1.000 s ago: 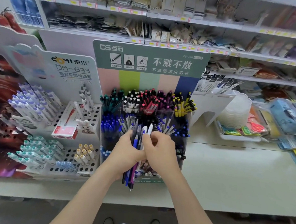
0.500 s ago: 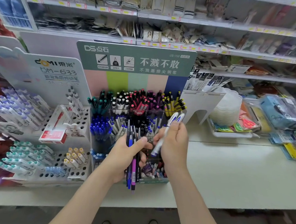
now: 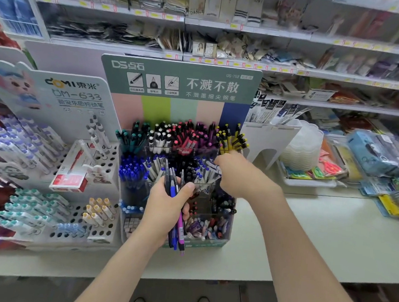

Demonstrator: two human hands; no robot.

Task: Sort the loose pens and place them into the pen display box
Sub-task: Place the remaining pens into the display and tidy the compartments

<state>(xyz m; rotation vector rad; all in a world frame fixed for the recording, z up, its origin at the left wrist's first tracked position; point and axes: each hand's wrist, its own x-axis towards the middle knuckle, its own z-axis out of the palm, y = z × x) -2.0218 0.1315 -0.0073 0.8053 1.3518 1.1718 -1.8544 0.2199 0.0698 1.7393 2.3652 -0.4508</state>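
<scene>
Left hand (image 3: 167, 205) is clamped round a bundle of pens (image 3: 175, 210), upright, tips sticking out below the fist, right in front of the display box (image 3: 221, 242) at the counter's (image 3: 328, 240) front-left. Right hand (image 3: 241, 174) is over the box's middle row, fingers pinched on white-and-blue pens (image 3: 212, 169) sitting down among the others there.

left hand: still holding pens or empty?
Holding. The left hand is closed around a bundle of pens, their tips sticking out below the fist in front of the pen display box.
</scene>
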